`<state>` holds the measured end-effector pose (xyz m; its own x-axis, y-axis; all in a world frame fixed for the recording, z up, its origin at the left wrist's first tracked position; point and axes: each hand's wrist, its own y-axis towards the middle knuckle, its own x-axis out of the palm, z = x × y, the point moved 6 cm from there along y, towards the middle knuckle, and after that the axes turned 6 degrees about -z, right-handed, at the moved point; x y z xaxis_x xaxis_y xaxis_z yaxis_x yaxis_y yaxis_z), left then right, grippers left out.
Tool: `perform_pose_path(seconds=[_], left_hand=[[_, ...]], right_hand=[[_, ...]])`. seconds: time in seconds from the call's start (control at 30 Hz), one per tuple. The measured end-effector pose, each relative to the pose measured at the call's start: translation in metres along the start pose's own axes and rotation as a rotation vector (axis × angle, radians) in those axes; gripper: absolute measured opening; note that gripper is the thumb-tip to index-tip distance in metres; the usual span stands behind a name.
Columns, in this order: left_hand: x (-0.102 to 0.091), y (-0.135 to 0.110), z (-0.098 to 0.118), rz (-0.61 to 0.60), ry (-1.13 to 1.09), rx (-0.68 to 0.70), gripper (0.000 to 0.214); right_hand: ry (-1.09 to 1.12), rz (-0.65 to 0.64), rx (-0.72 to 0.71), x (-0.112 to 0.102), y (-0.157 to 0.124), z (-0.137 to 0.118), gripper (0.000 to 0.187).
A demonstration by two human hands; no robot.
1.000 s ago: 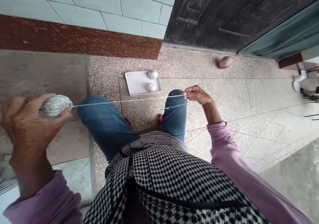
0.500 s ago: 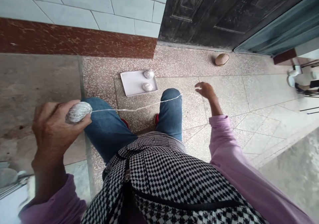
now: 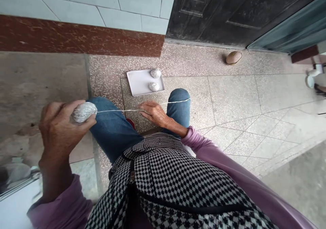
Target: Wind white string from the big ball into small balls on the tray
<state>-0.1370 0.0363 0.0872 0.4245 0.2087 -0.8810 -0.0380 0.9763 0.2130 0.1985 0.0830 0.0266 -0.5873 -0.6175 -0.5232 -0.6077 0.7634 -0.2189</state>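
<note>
My left hand [image 3: 61,128] grips a silvery ball of thread or foil strand [image 3: 84,112] at the left, over my thigh. A thin pale thread [image 3: 119,110] runs from that ball across my jeans to my right hand [image 3: 155,114], whose fingertips pinch it above my lap. Beyond those fingers, the thread continues to my right knee [image 3: 179,101]. A white tray [image 3: 137,83] lies on the floor past my knees, holding two foil balls [image 3: 154,79], both apart from my hands.
A dark wooden door [image 3: 211,11] stands at the top right, with a brown oval object [image 3: 233,57] on the terrazzo floor [image 3: 229,96] near its sill. A checked black-and-white bag [image 3: 173,185] fills the bottom of the view. A maroon skirting band [image 3: 76,38] runs along the tiled wall.
My right hand has swung from the open air right of my knee back onto the thread, nearer my lap. The ball in my left hand sits slightly further right than a second ago.
</note>
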Motion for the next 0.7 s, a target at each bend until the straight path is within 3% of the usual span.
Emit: perform_pose_path(seconds=[0.3, 0.7], left_hand=[[0.005, -0.002, -0.005, -0.014, -0.032, -0.014, 0.055], [-0.004, 0.004, 0.015, -0.058, -0.059, -0.06, 0.045]], right_hand=[[0.139, 0.034, 0.069, -0.007, -0.008, 0.01, 0.018], [0.308, 0.101, 0.149, -0.029, -0.014, 0.016, 0.038]])
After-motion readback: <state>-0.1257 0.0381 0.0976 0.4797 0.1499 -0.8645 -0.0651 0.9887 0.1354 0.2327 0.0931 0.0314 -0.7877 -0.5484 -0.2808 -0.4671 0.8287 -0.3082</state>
